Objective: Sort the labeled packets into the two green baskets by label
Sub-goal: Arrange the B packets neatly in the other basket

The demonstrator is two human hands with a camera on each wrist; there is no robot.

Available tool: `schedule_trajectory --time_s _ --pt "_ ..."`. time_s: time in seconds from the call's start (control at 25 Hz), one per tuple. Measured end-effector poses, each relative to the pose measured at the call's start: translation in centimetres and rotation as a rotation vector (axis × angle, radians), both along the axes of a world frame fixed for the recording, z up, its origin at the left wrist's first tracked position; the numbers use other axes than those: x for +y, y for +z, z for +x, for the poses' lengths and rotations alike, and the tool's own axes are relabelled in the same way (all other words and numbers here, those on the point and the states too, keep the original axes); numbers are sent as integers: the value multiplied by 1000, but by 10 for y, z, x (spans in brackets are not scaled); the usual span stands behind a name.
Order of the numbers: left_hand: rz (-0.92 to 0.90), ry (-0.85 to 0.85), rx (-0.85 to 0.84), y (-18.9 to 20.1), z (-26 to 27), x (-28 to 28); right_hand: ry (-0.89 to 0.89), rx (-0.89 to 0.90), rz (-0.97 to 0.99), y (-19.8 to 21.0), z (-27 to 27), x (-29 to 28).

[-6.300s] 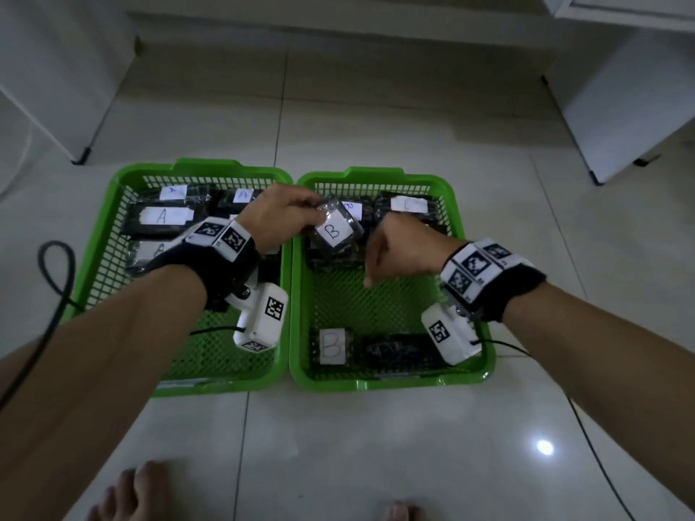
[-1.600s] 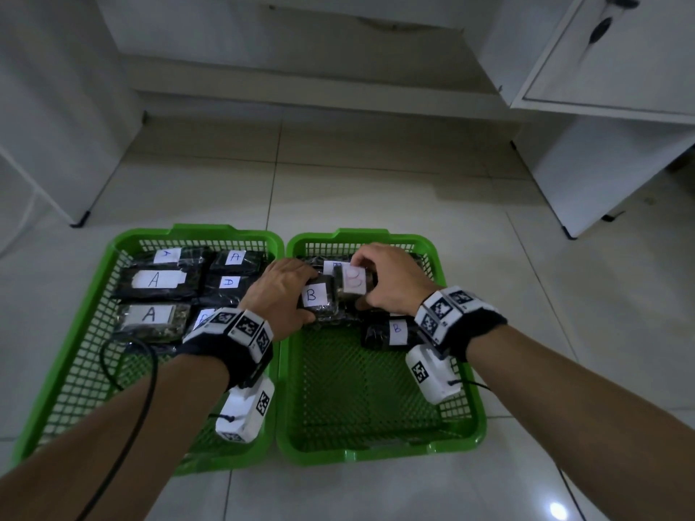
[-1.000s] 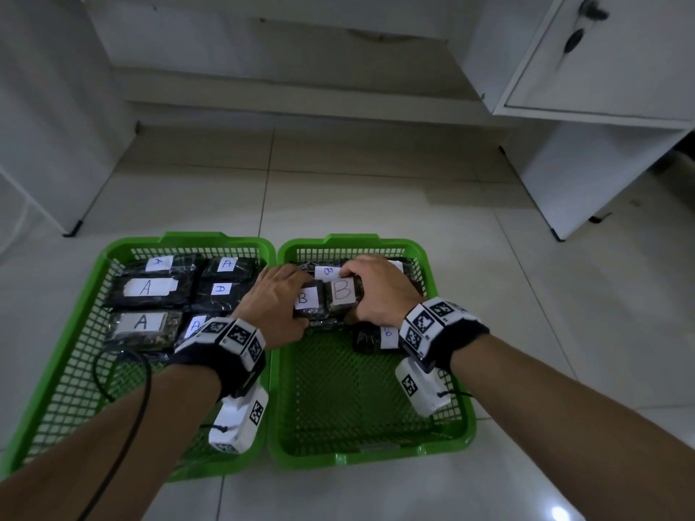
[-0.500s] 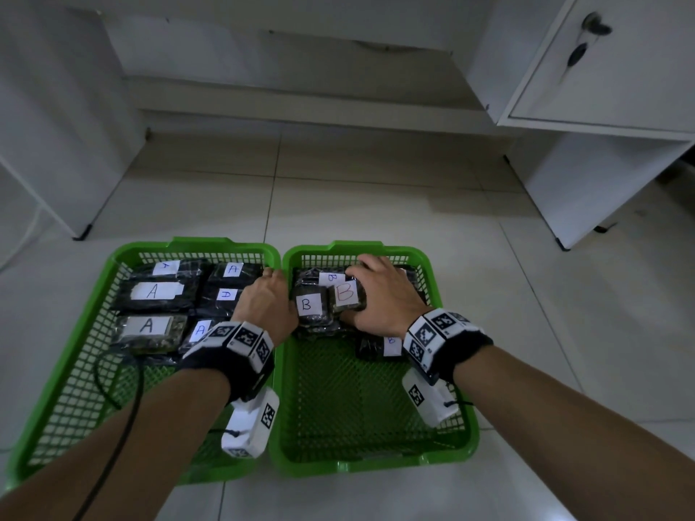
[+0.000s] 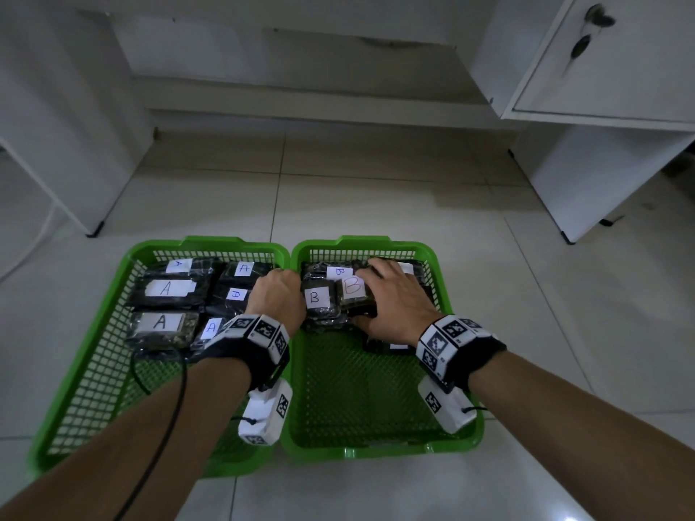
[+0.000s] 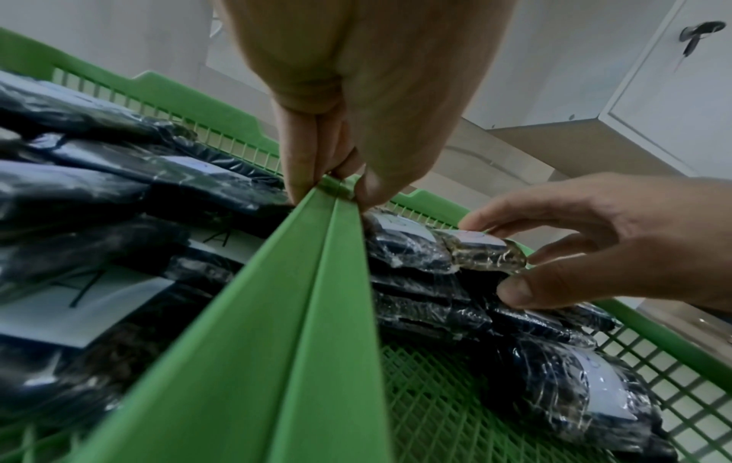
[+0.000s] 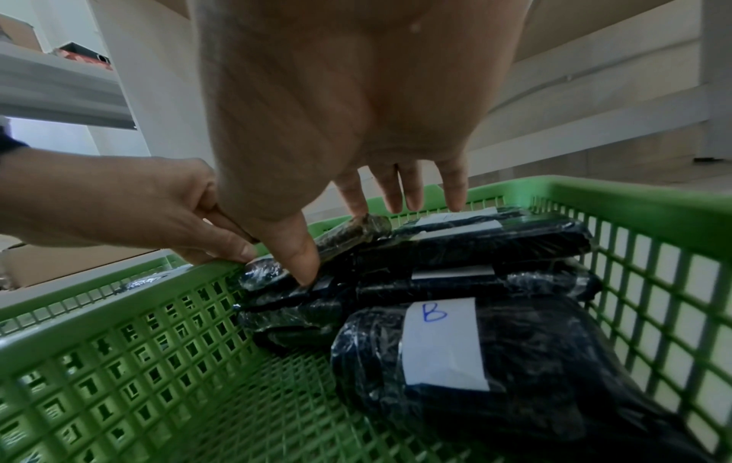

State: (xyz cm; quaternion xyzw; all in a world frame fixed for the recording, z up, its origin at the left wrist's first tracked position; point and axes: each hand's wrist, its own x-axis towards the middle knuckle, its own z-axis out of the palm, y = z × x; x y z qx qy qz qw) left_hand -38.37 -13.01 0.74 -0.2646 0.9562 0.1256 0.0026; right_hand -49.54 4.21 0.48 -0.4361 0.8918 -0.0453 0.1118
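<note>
Two green baskets stand side by side on the floor. The left basket [image 5: 86,355] holds several dark packets labeled A [image 5: 165,289]. The right basket [image 5: 376,451] holds dark packets labeled B [image 5: 317,298], stacked at its far end. My left hand [image 5: 276,295] pinches the two adjoining basket rims [image 6: 317,282] between curled fingers and thumb. My right hand [image 5: 395,295] lies with straight, spread fingers over the packet with a red B [image 5: 353,291]. Its thumb [image 7: 295,253] presses on a dark packet in front. Another B packet [image 7: 443,341] lies under my right wrist.
A white cabinet [image 5: 601,144] stands at the back right and white furniture [image 5: 56,126] at the back left. A black cable [image 5: 165,408] hangs over my left forearm and the left basket. The near half of the right basket is bare mesh [image 5: 357,389].
My left hand has left the blue B packet and moved onto the rims between the baskets. My right hand has set the red B packet down on the stack and stays over it.
</note>
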Motion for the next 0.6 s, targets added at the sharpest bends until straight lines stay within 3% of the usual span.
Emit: schedule_trajectory --time_s 0.4,0.6 --pt "127 18 42 3 2 -1 -11 -6 13 -2 10 3" --pt "90 -22 28 4 3 -2 -18 -3 -12 -5 13 4"
